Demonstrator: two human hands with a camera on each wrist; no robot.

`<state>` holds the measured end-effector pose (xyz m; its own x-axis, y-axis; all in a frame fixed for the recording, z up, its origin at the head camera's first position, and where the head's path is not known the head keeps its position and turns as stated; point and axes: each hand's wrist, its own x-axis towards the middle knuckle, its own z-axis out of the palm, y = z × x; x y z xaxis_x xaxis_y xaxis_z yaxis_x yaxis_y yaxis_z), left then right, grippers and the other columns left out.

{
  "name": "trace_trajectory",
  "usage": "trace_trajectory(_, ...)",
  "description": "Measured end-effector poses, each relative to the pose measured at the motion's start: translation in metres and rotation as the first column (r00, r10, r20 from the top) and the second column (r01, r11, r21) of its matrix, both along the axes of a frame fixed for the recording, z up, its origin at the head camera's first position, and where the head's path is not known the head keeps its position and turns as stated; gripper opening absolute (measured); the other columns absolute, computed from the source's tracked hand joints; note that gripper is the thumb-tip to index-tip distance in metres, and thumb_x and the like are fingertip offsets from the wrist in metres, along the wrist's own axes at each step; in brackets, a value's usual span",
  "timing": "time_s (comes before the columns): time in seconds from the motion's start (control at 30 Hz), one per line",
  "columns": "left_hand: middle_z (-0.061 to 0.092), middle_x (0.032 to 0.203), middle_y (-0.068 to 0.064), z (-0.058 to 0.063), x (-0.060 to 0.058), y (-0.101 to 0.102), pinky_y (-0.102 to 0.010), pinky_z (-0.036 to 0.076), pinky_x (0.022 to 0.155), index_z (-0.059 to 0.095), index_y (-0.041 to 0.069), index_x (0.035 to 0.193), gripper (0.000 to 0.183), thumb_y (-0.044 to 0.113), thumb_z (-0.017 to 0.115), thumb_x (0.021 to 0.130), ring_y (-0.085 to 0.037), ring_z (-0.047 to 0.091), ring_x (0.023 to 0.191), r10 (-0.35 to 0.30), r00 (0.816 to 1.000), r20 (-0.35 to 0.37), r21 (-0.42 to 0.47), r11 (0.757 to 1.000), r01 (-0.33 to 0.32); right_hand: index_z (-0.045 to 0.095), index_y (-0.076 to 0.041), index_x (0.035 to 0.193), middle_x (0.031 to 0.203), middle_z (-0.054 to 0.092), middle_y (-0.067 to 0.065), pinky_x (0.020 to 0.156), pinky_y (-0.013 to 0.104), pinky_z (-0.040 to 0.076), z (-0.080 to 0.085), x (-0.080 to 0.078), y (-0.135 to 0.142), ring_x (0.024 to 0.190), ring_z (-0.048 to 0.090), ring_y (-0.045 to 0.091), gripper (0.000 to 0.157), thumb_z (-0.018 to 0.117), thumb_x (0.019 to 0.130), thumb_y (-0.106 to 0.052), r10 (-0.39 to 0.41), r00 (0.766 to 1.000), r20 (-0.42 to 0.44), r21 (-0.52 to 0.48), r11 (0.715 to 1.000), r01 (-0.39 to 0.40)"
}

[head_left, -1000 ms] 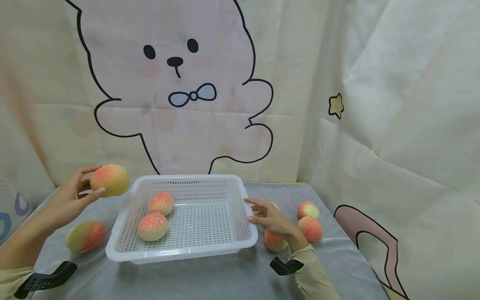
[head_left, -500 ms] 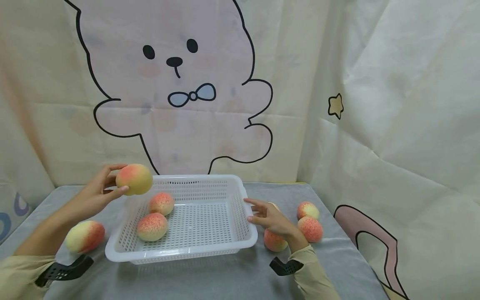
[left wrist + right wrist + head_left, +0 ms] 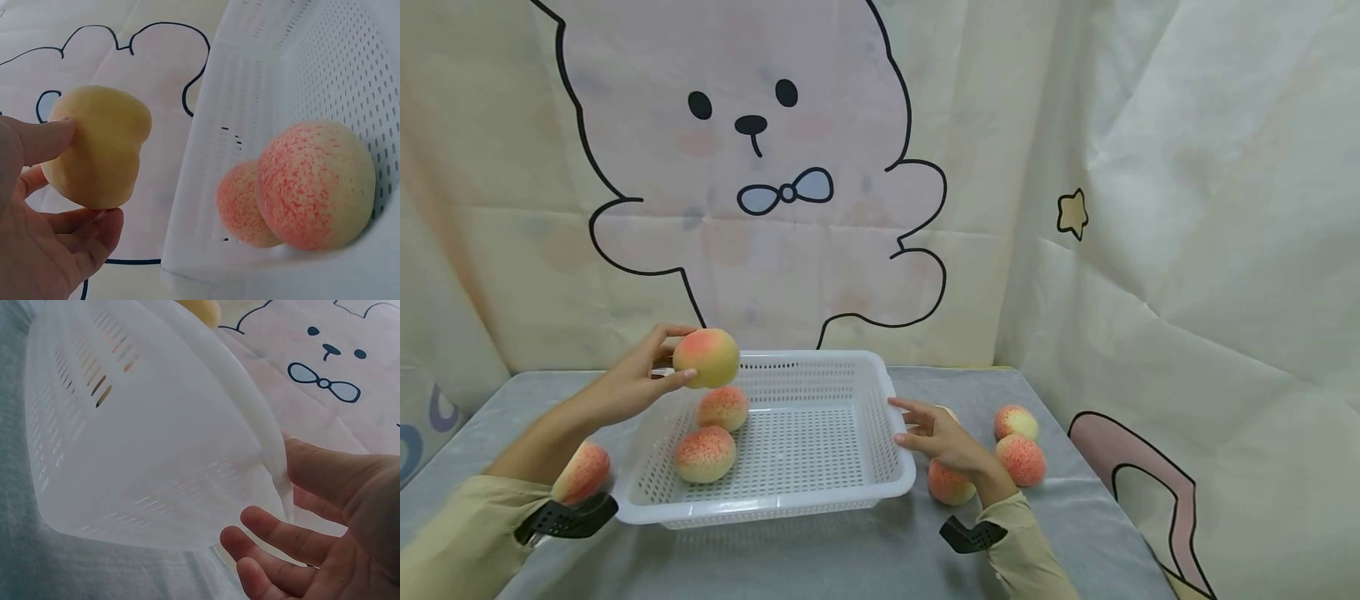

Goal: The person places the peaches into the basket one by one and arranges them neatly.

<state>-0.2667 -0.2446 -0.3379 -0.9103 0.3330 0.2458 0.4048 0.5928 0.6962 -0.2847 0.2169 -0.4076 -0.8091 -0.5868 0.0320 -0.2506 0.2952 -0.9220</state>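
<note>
My left hand [image 3: 632,379] holds a yellow peach with a red blush [image 3: 706,358] between thumb and fingers, raised over the left back corner of a white plastic basket [image 3: 767,501]. In the left wrist view the peach [image 3: 100,147] shows a cleft, with the thumb on its near side. Two speckled peaches, one nearer [image 3: 704,454] and one behind it [image 3: 722,407], lie in the basket's left part. At the right rim, my right hand [image 3: 943,437] grips the basket edge; in the right wrist view its fingers straddle the rim [image 3: 275,447].
Left of the basket a red-and-pale peach [image 3: 582,472] lies partly hidden behind the left forearm. Right of it are a peach under the right hand [image 3: 950,483] and two more [image 3: 1017,421] farther right. A grey cloth [image 3: 820,558] covers the table; a printed curtain [image 3: 970,275] hangs behind.
My left hand has carried the yellow peach rightward, from beside the basket to over its left back corner. The left forearm now covers part of the table peach. The right hand stays put.
</note>
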Motion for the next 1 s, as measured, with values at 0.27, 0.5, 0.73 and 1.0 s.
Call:
trace_trajectory(0.27,0.051,0.141,-0.03,0.0,-0.014,0.018,-0.066,0.046,0.102,0.029,0.002,0.147,0.059,0.023,0.061,0.102,-0.05,0.053,0.13,-0.032,0.999,0.04,0.016,0.999,0.031,0.034,-0.001,0.156,0.138,0.058,0.03,0.094,0.026,0.055,0.001,0.0,0.0,0.115,0.067,0.029,0.066,0.065,0.099,-0.015,-0.008,1.0,-0.005,0.001,1.0,0.008)
trace_trajectory(0.5,0.051,0.139,-0.029,-0.002,-0.021,0.03,-0.072,0.042,0.102,0.03,0.002,0.144,0.057,0.023,0.062,0.101,-0.052,0.052,0.129,-0.03,0.997,0.074,0.022,0.999,0.029,0.036,-0.005,0.157,0.139,0.059,0.027,0.096,0.03,0.055,0.002,0.0,-0.002,0.115,0.067,0.025,0.067,0.066,0.099,-0.016,-0.019,1.0,0.01,0.006,1.0,0.019)
trace_trajectory(0.73,0.056,0.134,-0.032,-0.005,-0.029,0.036,-0.073,0.041,0.101,0.028,0.0,0.145,0.057,0.022,0.06,0.103,-0.05,0.057,0.124,-0.06,0.993,0.103,0.023,0.998,0.058,0.034,-0.004,0.157,0.139,0.058,0.029,0.097,0.031,0.055,0.001,-0.001,-0.001,0.115,0.066,0.025,0.067,0.066,0.099,-0.017,-0.012,1.0,0.007,0.002,1.0,0.012)
trace_trajectory(1.0,0.056,0.135,-0.033,-0.012,-0.04,0.046,-0.061,0.047,0.103,0.028,0.0,0.145,0.057,0.024,0.059,0.103,-0.045,0.06,0.124,-0.107,0.974,0.2,0.048,0.994,0.1,0.034,-0.003,0.157,0.139,0.058,0.029,0.095,0.028,0.054,0.0,0.0,0.0,0.115,0.066,0.022,0.068,0.066,0.099,-0.018,-0.019,0.999,0.026,-0.005,1.0,0.019)
